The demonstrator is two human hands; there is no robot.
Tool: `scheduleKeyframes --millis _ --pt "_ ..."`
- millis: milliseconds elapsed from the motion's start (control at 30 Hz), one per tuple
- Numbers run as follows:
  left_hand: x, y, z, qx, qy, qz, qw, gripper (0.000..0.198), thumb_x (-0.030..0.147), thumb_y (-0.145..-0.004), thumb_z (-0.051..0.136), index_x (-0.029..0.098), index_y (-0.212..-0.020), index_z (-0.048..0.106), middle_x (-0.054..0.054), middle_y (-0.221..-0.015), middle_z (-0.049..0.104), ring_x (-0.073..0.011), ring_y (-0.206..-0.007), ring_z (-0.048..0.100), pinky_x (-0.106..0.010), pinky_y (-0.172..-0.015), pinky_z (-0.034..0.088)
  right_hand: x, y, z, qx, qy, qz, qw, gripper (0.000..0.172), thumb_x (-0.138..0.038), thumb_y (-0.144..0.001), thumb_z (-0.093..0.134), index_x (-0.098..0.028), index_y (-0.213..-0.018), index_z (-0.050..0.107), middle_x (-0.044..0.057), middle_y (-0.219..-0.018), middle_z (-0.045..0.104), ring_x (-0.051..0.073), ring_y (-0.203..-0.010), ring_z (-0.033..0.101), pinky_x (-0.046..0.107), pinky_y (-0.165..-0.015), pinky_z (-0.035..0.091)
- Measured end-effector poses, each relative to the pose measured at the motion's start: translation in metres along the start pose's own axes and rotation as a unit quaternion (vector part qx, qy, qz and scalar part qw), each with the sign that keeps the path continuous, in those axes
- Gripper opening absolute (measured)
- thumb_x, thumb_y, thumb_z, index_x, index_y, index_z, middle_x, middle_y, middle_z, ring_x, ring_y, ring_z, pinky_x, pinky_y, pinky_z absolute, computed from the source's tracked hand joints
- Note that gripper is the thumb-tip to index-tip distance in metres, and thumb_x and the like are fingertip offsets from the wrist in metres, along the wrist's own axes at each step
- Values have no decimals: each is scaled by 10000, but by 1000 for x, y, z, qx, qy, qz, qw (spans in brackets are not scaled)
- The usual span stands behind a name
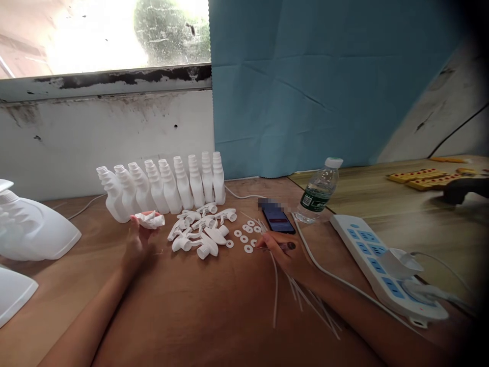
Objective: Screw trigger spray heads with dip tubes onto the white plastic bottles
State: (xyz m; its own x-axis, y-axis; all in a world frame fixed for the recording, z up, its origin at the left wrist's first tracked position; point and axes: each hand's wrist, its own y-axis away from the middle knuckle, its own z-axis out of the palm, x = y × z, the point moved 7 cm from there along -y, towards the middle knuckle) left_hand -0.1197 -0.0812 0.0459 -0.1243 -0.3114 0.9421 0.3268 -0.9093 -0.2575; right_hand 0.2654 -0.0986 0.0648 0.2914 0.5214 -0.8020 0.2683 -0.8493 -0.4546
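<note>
My left hand (138, 242) is closed around a white trigger spray head (152, 220), lifted in front of the bottles. My right hand (284, 255) pinches a dark pen-like tool (287, 246); its tip is near the flat white washers (243, 238), and I cannot tell if it touches one. Between my hands lies a pile of more white spray heads (204, 232). Thin white dip tubes (275, 290) lie under and around my right hand.
A row of several white bottles (164, 188) stands by the wall. Larger white bottles (34, 229) lie at left. A phone (275, 216), a water bottle (318, 193) and a power strip (367, 255) with plugs and a white cable (317, 262) are at right.
</note>
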Motion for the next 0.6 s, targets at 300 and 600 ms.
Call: scheduleKeyframes --millis 300,600 --pt "-10 -9 -7 -81 -184 -15 980 489 537 -679 746 150 -973 698 -96 -982 690 -259 -896 600 -315 -807 453 1 6 9 -22 51 -57 997 429 -395 -984 428 -183 -682 646 25 -619 632 162 -578 593 284 -593 447" --pt "25 -17 -36 78 -270 132 951 404 543 -787 587 166 -924 636 -121 -1251 562 -327 -1229 476 -396 -1054 352 -1 3 3 -1 27 -60 998 434 -402 -985 426 -190 -678 649 32 -636 645 172 -595 608 284 -600 456"
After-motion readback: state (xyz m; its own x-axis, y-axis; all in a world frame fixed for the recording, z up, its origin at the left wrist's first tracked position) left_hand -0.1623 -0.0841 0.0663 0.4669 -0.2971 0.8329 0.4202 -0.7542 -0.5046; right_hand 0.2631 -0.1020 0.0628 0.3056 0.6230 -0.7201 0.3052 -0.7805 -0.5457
